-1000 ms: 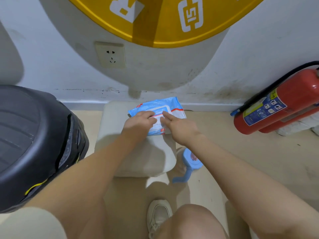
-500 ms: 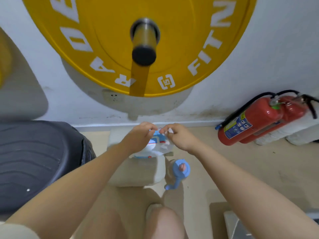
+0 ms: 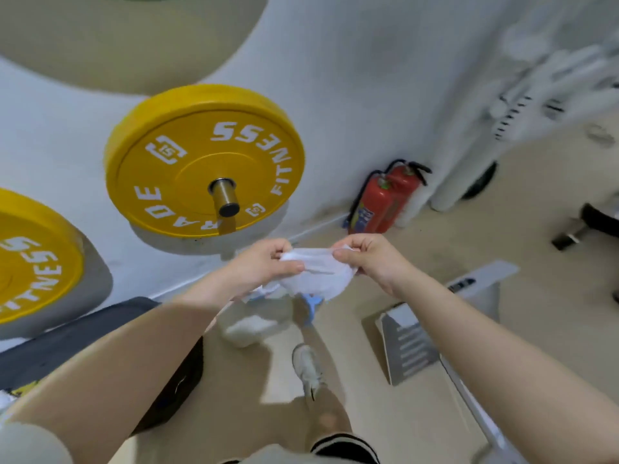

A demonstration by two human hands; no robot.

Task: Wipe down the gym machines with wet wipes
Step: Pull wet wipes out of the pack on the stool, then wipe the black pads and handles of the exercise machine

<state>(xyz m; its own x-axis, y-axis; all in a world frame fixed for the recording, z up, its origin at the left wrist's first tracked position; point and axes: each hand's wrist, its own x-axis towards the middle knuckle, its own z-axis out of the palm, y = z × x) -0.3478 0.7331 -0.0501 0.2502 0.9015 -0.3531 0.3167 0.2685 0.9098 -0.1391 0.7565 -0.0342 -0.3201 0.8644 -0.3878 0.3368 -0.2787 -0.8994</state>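
Note:
A white wet wipe (image 3: 318, 274) is stretched between my two hands at chest height. My left hand (image 3: 264, 266) pinches its left edge and my right hand (image 3: 371, 259) pinches its right edge. Below them the blue wipe pack (image 3: 259, 293) lies mostly hidden on a pale block (image 3: 249, 324) on the floor. A yellow weight plate (image 3: 204, 159) on a wall peg hangs to the upper left, and a second yellow plate (image 3: 30, 256) sits at the far left.
Two red fire extinguishers (image 3: 385, 199) stand against the wall at centre right. A black padded machine part (image 3: 83, 336) is at lower left. A grey metal footplate with a white frame (image 3: 408, 343) is at right. A blue bottle (image 3: 313, 303) stands beside the block.
I have stood up and the view has swung up and right. Both hands lifted from the pack with a wipe pulled out, and are now spreading it apart.

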